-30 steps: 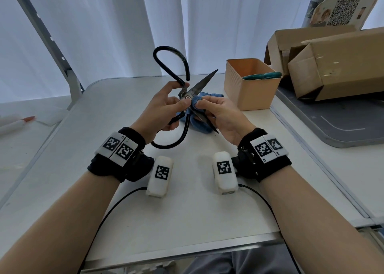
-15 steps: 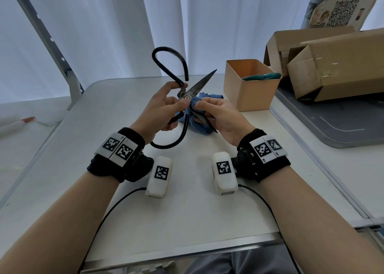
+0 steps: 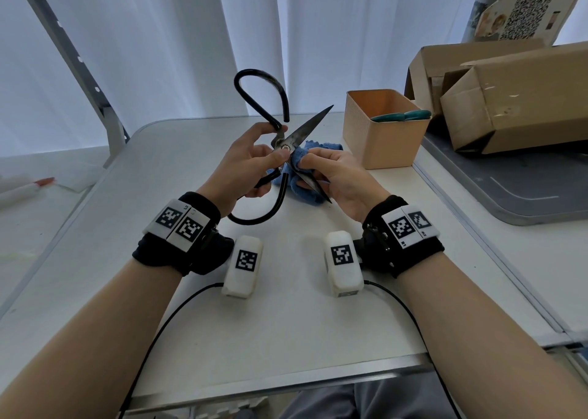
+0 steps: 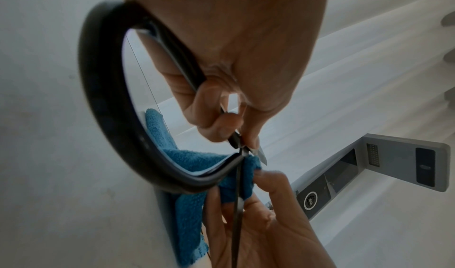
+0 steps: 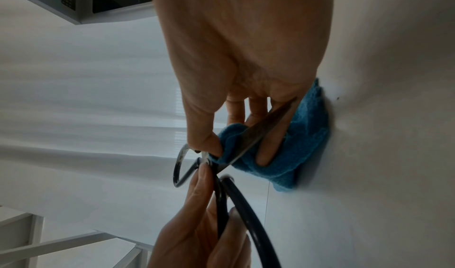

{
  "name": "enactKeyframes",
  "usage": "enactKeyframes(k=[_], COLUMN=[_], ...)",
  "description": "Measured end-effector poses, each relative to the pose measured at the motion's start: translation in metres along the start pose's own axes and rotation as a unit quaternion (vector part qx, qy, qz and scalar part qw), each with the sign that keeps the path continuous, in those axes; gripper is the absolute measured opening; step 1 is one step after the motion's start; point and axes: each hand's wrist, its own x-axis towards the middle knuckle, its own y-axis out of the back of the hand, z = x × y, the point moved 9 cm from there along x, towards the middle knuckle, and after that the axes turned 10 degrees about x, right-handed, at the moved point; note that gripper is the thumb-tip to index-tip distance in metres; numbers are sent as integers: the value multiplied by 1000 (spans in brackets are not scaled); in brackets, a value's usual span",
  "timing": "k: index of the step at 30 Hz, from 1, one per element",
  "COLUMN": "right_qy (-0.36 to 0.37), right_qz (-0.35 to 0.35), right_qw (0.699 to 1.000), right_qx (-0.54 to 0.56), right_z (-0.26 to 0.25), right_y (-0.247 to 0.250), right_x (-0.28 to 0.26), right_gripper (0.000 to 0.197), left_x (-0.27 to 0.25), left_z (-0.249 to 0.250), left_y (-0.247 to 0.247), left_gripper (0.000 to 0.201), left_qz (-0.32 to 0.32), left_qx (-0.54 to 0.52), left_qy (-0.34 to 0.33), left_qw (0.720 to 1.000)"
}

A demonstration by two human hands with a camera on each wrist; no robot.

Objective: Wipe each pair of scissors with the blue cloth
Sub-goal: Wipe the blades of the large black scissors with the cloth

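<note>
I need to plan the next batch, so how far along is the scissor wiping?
Done: nothing can be confirmed. The teal-handled scissors lie in the orange bin; whether they were wiped is not visible. In hand: the left hand holds the black scissors open, while the right hand pinches the blue cloth on the lower blade near the pivot. Left: the rest of those blades.

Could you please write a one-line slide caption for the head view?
Left hand grips open black scissors while right hand pinches blue cloth around one blade.
</note>
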Motion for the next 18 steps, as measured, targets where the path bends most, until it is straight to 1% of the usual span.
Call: enactKeyframes(k=[4,7,10,14,18], right_qy=[-4,5,10,10,19], right_qz=[2,-3,-4,5,5], right_qw=[1000,1000,1000,1000,1000], right_qx=[-8,14,22,5,17], right_z=[1,-1,-3,-3,-4], right_y=[1,0,-1,1,1], right_x=[1,-1,-2,0,-2], right_gripper=[9,5,5,6,6], left_x=[0,0,-1,-2,-3], left_z=[0,-1,1,2,3], left_y=[1,0,-1,-3,-2], left_gripper=[34,34,33,31,30], left_qz=[3,0,-5,-15,-24], left_qx=[-1,-7,-8,4,2], left_qy=[-2,-1,0,2,13], left_qw=[1000,1000,1000,1000,1000])
